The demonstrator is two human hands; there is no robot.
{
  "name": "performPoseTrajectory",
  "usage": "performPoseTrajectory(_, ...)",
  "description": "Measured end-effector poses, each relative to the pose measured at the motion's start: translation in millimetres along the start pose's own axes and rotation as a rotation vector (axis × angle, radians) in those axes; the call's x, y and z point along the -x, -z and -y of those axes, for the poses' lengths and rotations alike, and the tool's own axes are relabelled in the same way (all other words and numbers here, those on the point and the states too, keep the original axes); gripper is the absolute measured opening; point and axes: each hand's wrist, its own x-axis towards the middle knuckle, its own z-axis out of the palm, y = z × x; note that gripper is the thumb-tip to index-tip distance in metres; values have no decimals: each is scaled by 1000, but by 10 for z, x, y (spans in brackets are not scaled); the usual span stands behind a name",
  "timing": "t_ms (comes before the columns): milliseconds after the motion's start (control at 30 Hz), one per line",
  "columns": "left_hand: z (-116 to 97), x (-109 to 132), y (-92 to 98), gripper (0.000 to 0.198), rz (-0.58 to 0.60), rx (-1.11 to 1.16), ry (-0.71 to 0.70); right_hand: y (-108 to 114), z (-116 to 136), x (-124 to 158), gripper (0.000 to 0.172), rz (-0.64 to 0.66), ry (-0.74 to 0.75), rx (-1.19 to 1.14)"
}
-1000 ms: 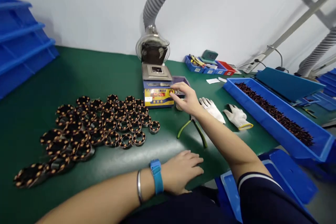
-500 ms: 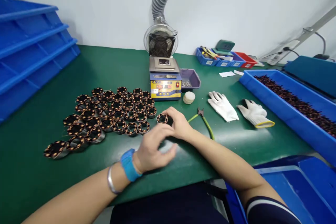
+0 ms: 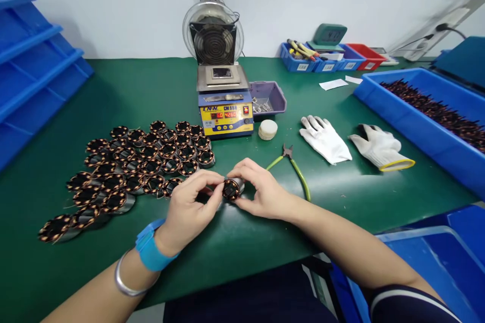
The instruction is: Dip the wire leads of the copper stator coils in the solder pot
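Note:
A motor stator (image 3: 232, 189), a dark ring with copper windings, is held on its side, its wound end facing me. My right hand (image 3: 261, 189) grips its outer wall between thumb and fingers. At its left rim, my left hand (image 3: 195, 199) is closed in a pinch, thumb and forefinger touching the edge. Whatever lies between those fingertips is too small to make out. Several more stators (image 3: 149, 153) stand in a close group on the green table (image 3: 235, 252), left of my hands. Green-handled cutters (image 3: 299, 174) lie open just beyond my right hand.
A blue and yellow solder pot (image 3: 225, 111) stands behind the stators, under a fan and duct. Beside it are a purple tray (image 3: 269, 98) and a round white pad (image 3: 268, 129). White gloves (image 3: 328, 139) lie at right, near a large blue bin (image 3: 420, 126). Blue crates (image 3: 34, 60) are stacked left.
My right hand has taken the stator from upright on the table and turned it toward me. My left hand, loose and blurred before, has closed in a pinch at its rim.

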Motion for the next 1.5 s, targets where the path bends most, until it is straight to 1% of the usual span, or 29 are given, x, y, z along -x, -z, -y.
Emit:
performPoseTrajectory(67, 26, 9, 12, 10, 18, 46, 67, 1, -3, 3, 33, 3, -7, -15)
performPoseTrajectory(100, 39, 15, 19, 11, 9, 99, 134, 4, -1, 2, 33, -9, -13, -22)
performPoseTrajectory(200, 65, 32, 46, 18, -128, 331, 377, 16, 18, -5, 34, -54, -32, -43)
performPoseTrajectory(233, 67, 36, 60, 19, -177, 388, 407, 18, 28, -7, 34, -53, -31, -50)
performPoseTrajectory(267, 64, 40, 74, 17, -193, 410, 394, 17, 39, -7, 34, -46, -25, -57)
performPoseTrajectory(300, 58, 44, 88, 16, -167, 394, 339, 14, 50, -6, 35, -32, -15, -65)
performPoseTrajectory(433, 27, 53, 127, 32, 106, 83, -28, -19, 77, 15, 35, 34, 7, -84)
performPoseTrajectory(500, 26, 47, 138, 30, 124, -41, -180, -37, 74, 26, 35, 62, 11, -69)
performPoseTrajectory(567, 34, 35, 148, 25, 97, -106, -276, -51, 61, 35, 37, 74, 20, -44)
performPoseTrajectory(667, 46, 26, 149, 16, 102, -146, -306, -58, 39, 43, 36, 82, 34, -13)
performPoseTrajectory(700, 48, 28, 142, 14, 102, -127, -273, -55, 34, 44, 36, 81, 40, -8)
performPoseTrajectory(733, 51, 33, 131, 10, 88, -78, -200, -50, 32, 44, 36, 74, 46, -5)
performPoseTrajectory(800, 59, 49, 106, 3, 25, 109, 54, -31, 37, 41, 37, 43, 59, 0)
performPoseTrajectory(833, 64, 58, 96, 7, -18, 225, 196, -19, 43, 37, 37, 19, 68, 2)
performPoseTrajectory(867, 69, 66, 91, 11, -69, 324, 309, -7, 50, 33, 37, -6, 77, 6)
performPoseTrajectory(900, 73, 73, 92, 12, -114, 384, 361, 3, 58, 30, 37, -28, 86, 9)
performPoseTrajectory(933, 75, 78, 99, 13, -143, 389, 336, 11, 65, 26, 37, -42, 93, 12)
performPoseTrajectory(967, 73, 82, 111, 17, -149, 334, 241, 17, 71, 24, 37, -48, 97, 13)
performPoseTrajectory(1000, 67, 82, 126, 24, -129, 230, 100, 21, 76, 22, 37, -49, 101, 12)
performPoseTrajectory(1067, 48, 71, 160, 33, -25, -50, -193, 28, 82, 21, 39, -45, 115, 6)
performPoseTrajectory(1100, 37, 60, 176, 30, 29, -183, -293, 33, 84, 19, 39, -43, 120, 4)
performPoseTrajectory(1133, 27, 46, 190, 23, 69, -288, -351, 39, 86, 18, 38, -45, 125, 5)
performPoseTrajectory(1200, 13, 13, 216, 5, 132, -358, -351, 58, 91, 13, 37, -50, 124, 13)
performPoseTrajectory(1267, 11, -21, 252, 17, 187, -255, -247, 79, 101, 5, 35, -42, 107, 6)
performPoseTrajectory(1300, 15, -38, 276, 22, 175, -155, -182, 87, 107, 0, 34, -40, 100, -8)
performPoseTrajectory(1333, 23, -54, 304, 24, 113, -34, -116, 94, 113, -4, 34, -41, 94, -26)
performPoseTrajectory(1433, 58, -87, 379, 26, -224, 298, 37, 98, 131, -18, 34, -74, 88, -84)
performPoseTrajectory(1467, 65, -87, 392, 27, -272, 350, 55, 94, 136, -21, 34, -86, 89, -97)
performPoseTrajectory(1500, 65, -80, 393, 29, -244, 356, 64, 89, 142, -23, 35, -92, 89, -106)
